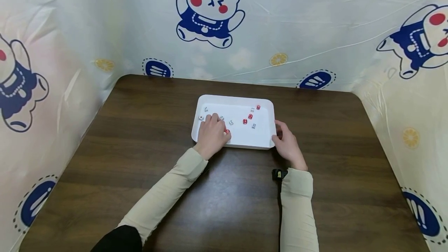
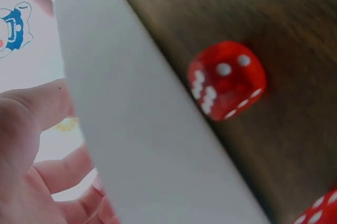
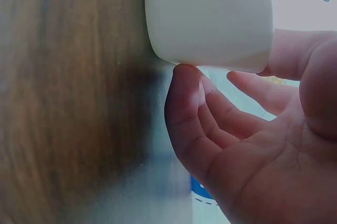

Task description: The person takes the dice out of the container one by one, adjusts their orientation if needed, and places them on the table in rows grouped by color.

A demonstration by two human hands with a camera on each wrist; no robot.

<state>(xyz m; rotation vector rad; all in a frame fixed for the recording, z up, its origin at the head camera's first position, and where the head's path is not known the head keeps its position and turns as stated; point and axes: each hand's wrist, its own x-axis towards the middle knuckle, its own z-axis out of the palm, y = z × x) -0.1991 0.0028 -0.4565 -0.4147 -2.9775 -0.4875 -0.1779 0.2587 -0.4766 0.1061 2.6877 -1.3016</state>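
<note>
A white tray [image 1: 255, 137] holds several small red and white dice. My left hand [image 1: 211, 137] reaches over its near edge, with a red die [image 1: 227, 131] between thumb and forefinger. In the left wrist view the tray wall [image 2: 126, 103] hides part of that hand's fingers [image 2: 66, 174]. Outside this wall, another red die [image 2: 226, 79] lies on the wood, with part of one more at the lower right corner. My right hand [image 1: 288, 146] grips the tray's right end; in the right wrist view its fingers touch the outer wall [image 3: 210, 19].
The brown wooden table [image 1: 350, 189] extends around the tray. A patterned cloth [image 1: 147, 18] hangs behind it and at both sides. Inside the tray, more red dice [image 1: 250, 116] lie toward the right and white dice [image 1: 231, 122] near the middle. A black strap [image 1: 279, 174] sits at my right wrist.
</note>
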